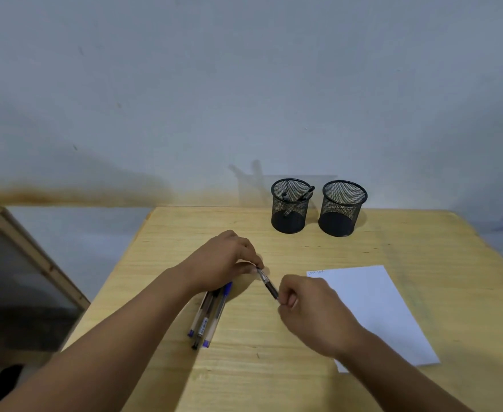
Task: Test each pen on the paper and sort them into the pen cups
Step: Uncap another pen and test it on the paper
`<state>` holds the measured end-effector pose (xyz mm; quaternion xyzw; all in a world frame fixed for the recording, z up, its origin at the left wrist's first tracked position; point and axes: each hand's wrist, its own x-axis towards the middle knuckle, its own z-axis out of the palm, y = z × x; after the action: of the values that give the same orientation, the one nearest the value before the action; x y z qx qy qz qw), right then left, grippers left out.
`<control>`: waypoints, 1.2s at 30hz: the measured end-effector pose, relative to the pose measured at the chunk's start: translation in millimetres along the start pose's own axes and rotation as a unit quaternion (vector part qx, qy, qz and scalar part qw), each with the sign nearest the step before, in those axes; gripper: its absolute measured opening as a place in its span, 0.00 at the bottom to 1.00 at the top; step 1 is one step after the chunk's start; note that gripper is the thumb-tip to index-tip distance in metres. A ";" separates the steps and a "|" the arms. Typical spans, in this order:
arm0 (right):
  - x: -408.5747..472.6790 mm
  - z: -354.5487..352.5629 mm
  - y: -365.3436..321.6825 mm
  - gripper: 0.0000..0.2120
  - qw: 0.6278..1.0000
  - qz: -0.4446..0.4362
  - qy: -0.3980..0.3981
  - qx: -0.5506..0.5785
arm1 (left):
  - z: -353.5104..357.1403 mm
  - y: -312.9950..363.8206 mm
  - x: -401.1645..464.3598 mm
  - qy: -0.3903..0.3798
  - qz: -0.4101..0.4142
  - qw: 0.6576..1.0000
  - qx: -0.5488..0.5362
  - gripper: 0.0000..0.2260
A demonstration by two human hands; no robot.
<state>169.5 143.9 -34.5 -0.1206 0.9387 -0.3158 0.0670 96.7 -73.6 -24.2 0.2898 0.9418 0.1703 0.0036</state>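
On the pale wooden counter (274, 352), both hands hold one slim pen with a clear barrel and dark grip (267, 283) just above the surface, slanted between them. The left hand (223, 260) pinches its upper end between thumb and curled fingertips, and the right hand (309, 310) has its fingers curled round the lower end. Under the left wrist lies a small bundle of clear-barrelled pens with blue and black ends (207, 318), side by side on the wood. A white sheet of paper (378, 307) lies to the right, partly under the right forearm, with faint scribbles at its far left corner. At the far edge stand two black wire-mesh cups, just beside each other: the left mesh cup (290, 208) has two dark pens leaning in it, and the right mesh cup (342, 209) shows no pens.
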 end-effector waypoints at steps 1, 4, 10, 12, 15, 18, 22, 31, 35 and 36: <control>-1.1 -6.5 5.0 0.05 1.000 0.000 0.005 -0.009 | 0.5 2.7 -1.2 0.004 0.001 1.000 -0.011 0.08; -4.3 -26.5 16.6 0.06 0.999 -0.013 0.013 -0.027 | 6.9 13.5 -5.5 0.020 0.007 0.998 -0.054 0.07; -13.8 -47.9 29.6 0.09 0.998 -0.054 0.005 -0.009 | 30.9 36.8 -14.2 0.103 -0.013 0.988 -0.116 0.07; -15.9 -47.7 31.7 0.09 0.998 -0.063 0.007 0.001 | 35.4 45.8 -16.2 0.131 -0.034 0.980 -0.143 0.06; -16.1 -49.1 32.8 0.07 0.997 -0.074 0.014 0.002 | 38.1 55.2 -17.4 0.151 -0.052 0.975 -0.156 0.06; -15.0 -50.4 31.8 0.07 0.997 -0.073 0.022 0.026 | 38.5 58.5 -17.2 0.155 -0.058 0.972 -0.169 0.06; -13.7 -49.7 31.5 0.05 0.996 -0.055 0.043 0.059 | 36.0 66.5 -15.4 0.148 -0.057 0.972 -0.173 0.06; -20.4 -41.8 38.1 0.04 0.992 -0.068 0.084 0.066 | 29.4 78.4 -13.9 0.120 -0.058 0.963 -0.235 0.06; -19.9 -39.2 41.7 0.04 0.991 -0.072 0.089 0.063 | 27.6 79.1 -13.7 0.113 -0.048 0.966 -0.229 0.06; -19.7 -38.7 42.6 0.04 0.991 -0.070 0.093 0.063 | 27.6 79.4 -13.5 0.116 -0.048 0.965 -0.229 0.06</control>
<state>172.8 204.4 -28.8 -0.1515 0.9082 -0.3885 -0.0356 154.0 -10.7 -25.8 0.2143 0.8842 0.4138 -0.0309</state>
